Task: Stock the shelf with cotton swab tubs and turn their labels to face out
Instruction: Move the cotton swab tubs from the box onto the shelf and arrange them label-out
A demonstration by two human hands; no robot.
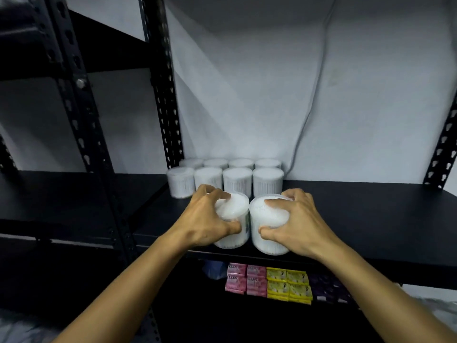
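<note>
Two clear cotton swab tubs stand side by side near the front edge of the black shelf [371, 219]. My left hand [205, 219] grips the left tub [236, 219] from above, fingers curled over its lid and thumb on its front. My right hand [294, 221] grips the right tub [265, 226] the same way. Behind them, several more tubs [237, 179] stand in two rows against the back wall. A strip of label shows on the left tub's right side.
A black perforated upright [163, 95] rises just left of the tub rows, another upright [442, 154] at the far right. The shelf below holds pink soap packs [244, 280], yellow packs [288, 285] and dark purple packs [329, 288]. A neighbouring black rack [74, 194] stands to the left.
</note>
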